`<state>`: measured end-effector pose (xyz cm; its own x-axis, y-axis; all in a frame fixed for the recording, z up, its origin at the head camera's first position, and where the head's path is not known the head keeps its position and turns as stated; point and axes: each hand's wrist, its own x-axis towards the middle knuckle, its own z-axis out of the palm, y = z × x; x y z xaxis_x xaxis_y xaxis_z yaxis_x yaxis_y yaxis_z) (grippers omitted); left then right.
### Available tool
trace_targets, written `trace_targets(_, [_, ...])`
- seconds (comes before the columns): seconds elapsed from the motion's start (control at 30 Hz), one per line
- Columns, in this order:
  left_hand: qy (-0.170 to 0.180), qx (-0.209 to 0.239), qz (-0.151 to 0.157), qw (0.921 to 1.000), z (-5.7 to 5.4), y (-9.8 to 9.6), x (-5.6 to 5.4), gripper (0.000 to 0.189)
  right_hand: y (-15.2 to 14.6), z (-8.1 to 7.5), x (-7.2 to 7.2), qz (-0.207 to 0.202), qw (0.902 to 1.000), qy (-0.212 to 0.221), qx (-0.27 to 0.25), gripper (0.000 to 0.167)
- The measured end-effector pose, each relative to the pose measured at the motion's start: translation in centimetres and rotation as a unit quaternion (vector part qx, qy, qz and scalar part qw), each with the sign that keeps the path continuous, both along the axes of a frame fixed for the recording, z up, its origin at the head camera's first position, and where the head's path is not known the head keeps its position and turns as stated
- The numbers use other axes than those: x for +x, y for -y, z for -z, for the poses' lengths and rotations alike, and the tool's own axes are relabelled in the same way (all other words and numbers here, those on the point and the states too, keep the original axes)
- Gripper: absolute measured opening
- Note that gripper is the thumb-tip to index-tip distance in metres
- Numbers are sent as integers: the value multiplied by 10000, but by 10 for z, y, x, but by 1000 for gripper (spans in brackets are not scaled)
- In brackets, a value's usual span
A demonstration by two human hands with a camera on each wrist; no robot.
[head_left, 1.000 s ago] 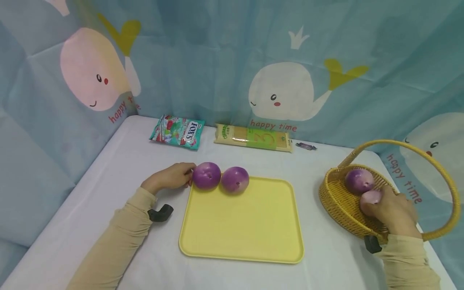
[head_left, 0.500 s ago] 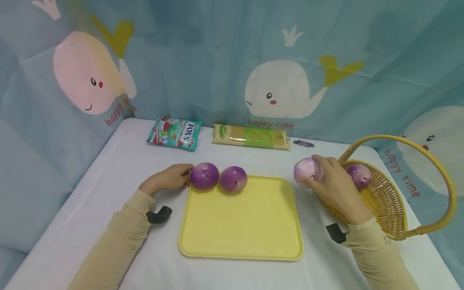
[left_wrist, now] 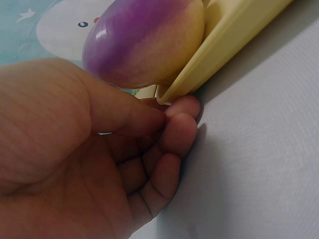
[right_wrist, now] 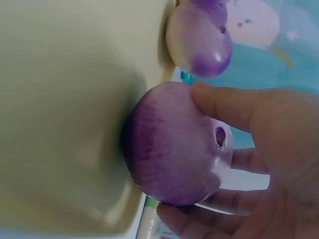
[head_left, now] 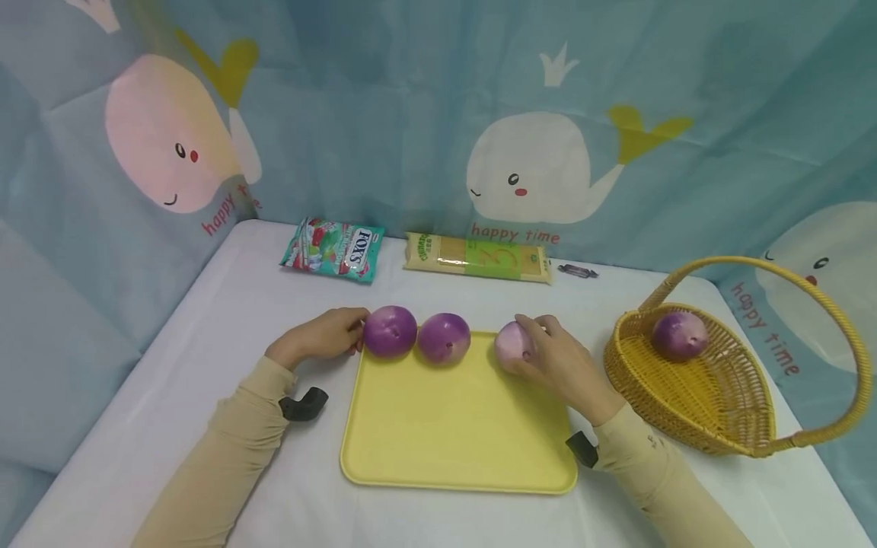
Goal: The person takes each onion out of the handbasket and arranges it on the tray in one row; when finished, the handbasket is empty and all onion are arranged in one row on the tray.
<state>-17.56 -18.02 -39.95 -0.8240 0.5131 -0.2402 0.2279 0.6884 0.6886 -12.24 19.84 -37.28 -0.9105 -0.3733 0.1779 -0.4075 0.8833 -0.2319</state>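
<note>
Person's R hand [head_left: 565,365] has its grip clamped on a pale purple fruit [head_left: 512,346] (fruit or veg, can't tell; small hole showing), at the far R corner of the yellow tray [head_left: 452,426]. Thumb one side, fingers round the other, prob. b/c smth round & glossy could roll or slip w/ less contact; also keeps the underside free. Can't tell if it touches the tray.

L hand [head_left: 329,332] is at the tray's far L corner, fingers curled, tips at the rim; can't tell if the grip's pinched on it or just resting there. Prob. steadies the tray.

Left fruit [head_left: 390,332] & middle fruit [head_left: 444,339] sit side by side along the tray's far edge, approx. in line w/ the held one, so it reads as a row, gap betw. middle & held.

Wicker basket [head_left: 625,373] stands R of the tray on the white worktop [head_left: 294,487], basket fruit [head_left: 680,336] inside at the far end, prob. handy for R-hand reach.

Far side, L to R: Fox's bag [head_left: 333,250], noodle pack [head_left: 477,258], wrapped sweet [head_left: 578,271], prob. set back to stay out of the hands' way.
</note>
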Motion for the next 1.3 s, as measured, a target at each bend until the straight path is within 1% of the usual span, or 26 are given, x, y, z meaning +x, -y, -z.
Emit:
trace_targets(0.17, [55, 30, 5, 10000, 0, 1, -1, 22, 9, -1, -5, -100, 9998, 144, -45, 68])
trace_targets(0.47, [17, 36, 21, 10000, 0, 1, -1, 22, 26, 0, -8, -251, 9995, 162, -86, 74])
trace_targets(0.6, [55, 8, -11, 10000, -1, 0, 0, 22, 29, 2, -8, -339, 9993, 124, -104, 74])
trace_targets(0.93, [-3, -28, 12, 10000, -4, -1, 1, 18, 32, 3, -10, -410, 9989, 168, -150, 74])
trace_targets(1.07, [-8, -41, -3, 10000, -4, -1, 1, 17, 33, 3, -10, -472, 9985, 200, -171, 73])
trace_targets(1.3, [22, -7, 6, 10000, -3, 0, 0, 17, 33, 3, -10, -462, 9984, 274, -195, 73])
